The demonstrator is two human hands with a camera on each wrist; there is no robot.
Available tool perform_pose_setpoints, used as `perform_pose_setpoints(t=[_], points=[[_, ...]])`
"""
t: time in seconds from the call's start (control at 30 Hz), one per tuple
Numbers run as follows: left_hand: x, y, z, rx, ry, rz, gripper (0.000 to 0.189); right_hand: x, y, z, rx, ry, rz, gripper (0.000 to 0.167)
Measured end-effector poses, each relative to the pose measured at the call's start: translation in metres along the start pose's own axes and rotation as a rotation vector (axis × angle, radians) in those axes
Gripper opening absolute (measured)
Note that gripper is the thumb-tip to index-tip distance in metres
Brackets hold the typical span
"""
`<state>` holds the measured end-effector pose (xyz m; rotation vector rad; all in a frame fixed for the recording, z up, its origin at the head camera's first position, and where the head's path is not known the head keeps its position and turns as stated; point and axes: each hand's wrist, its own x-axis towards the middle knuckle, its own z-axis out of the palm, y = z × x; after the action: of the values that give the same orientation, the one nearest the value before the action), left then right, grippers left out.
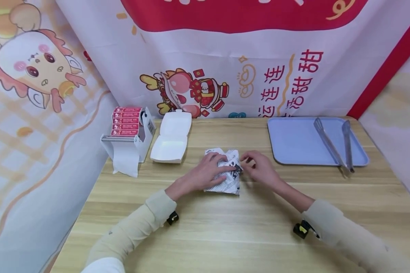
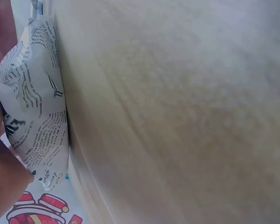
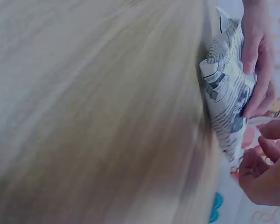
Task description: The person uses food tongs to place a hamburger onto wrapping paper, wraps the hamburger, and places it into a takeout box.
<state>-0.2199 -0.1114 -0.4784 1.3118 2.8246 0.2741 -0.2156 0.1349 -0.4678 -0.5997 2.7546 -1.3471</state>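
Observation:
A paper-wrapped packet (image 1: pixel 229 182), white with black print, lies on the wooden table in the head view. Across its top rests my left hand (image 1: pixel 210 172), fingers spread and pressing on the paper. My right hand (image 1: pixel 259 168) is at the packet's right edge, fingers loosely bent. In the right wrist view, nothing shows between the fingers of my right hand (image 3: pixel 266 172), beside the wrapper (image 3: pixel 224 88). The left wrist view has the packet's printed side (image 2: pixel 39 107) bulging above the table, with part of my left hand (image 2: pixel 7 182) behind it. The wrapper hides its contents.
An open white clamshell box (image 1: pixel 171 138) stands behind and left of the packet. Farther left is a label dispenser (image 1: pixel 145 132) with red-and-white labels. A blue tray (image 1: pixel 294 142) at the back right bears metal tongs (image 1: pixel 331 148), their end overhanging its front rim.

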Motion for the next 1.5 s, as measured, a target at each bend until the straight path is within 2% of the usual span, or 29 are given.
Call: perform_pose_setpoints(t=[0.1,0.2,0.33,0.43,0.53,0.63,0.7,0.8,0.9,1.03,1.13,1.23,1.33,1.5], points=[[0.000,-0.002,0.000,-0.001,0.054,0.027,0.044,0.003,-0.006,0.002,-0.067,-0.007,-0.137,0.020],[-0.001,-0.002,-0.001,-0.013,0.093,0.054,0.041,0.008,-0.005,0.002,-0.086,-0.043,-0.205,0.026],[-0.003,-0.001,-0.006,-0.051,0.072,0.003,0.034,0.012,0.002,0.000,-0.128,-0.096,-0.265,0.028],[-0.004,-0.001,-0.012,-0.097,0.050,-0.065,0.033,0.014,0.004,-0.002,-0.190,-0.149,-0.285,0.027],[-0.004,-0.003,-0.016,-0.123,0.048,-0.087,0.035,0.015,0.003,-0.006,-0.251,-0.191,-0.291,0.026],[-0.003,-0.005,-0.018,-0.127,0.057,-0.074,0.037,0.018,0.000,-0.008,-0.292,-0.191,-0.292,0.024],[-0.002,-0.007,-0.018,-0.116,0.073,-0.041,0.037,0.021,-0.003,-0.009,-0.317,-0.174,-0.301,0.026],[-0.002,-0.010,-0.018,-0.106,0.113,0.023,0.035,0.030,-0.007,-0.009,-0.360,-0.165,-0.326,0.038],[-0.001,-0.013,-0.016,-0.112,0.141,0.064,0.029,0.040,-0.010,-0.007,-0.400,-0.195,-0.356,0.054],[0.002,-0.014,-0.012,-0.178,0.126,0.051,0.015,0.047,-0.007,-0.002,-0.420,-0.266,-0.319,0.063],[0.006,-0.014,-0.008,-0.197,0.132,0.053,0.014,0.045,-0.004,0.000,-0.438,-0.273,-0.268,0.068],[0.010,-0.014,-0.004,-0.153,0.180,0.069,0.022,0.042,-0.004,-0.001,-0.474,-0.247,-0.248,0.070],[0.013,-0.014,-0.002,-0.095,0.221,0.058,0.032,0.040,-0.005,-0.004,-0.499,-0.225,-0.261,0.068],[0.017,-0.011,-0.002,-0.082,0.231,0.032,0.035,0.043,-0.001,-0.010,-0.434,-0.254,-0.304,0.066]])
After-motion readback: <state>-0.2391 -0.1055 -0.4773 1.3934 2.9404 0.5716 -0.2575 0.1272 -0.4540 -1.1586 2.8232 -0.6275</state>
